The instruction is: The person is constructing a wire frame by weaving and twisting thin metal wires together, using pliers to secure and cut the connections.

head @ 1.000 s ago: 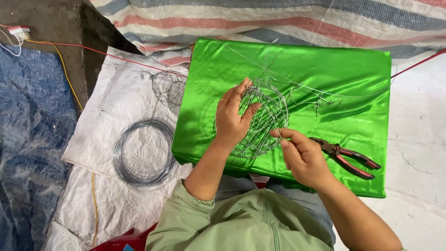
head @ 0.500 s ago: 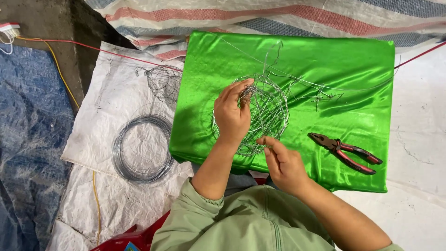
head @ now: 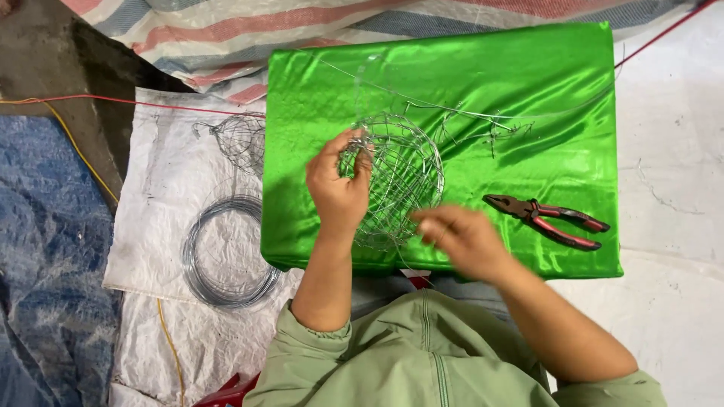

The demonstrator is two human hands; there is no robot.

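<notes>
Two hands (head: 339, 192) (head: 461, 237), one wire basket (head: 396, 181), one pliers (head: 547, 218)

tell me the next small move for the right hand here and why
Probably bring the right hand back to the wire basket to work its lower edge. The left hand grips the frame's rim; the right is blurred beside it, pliers lying untouched on the green cloth.

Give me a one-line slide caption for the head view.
Left hand grips a round wire basket frame on green cloth, right hand blurred at its lower edge, pliers alongside.
</notes>
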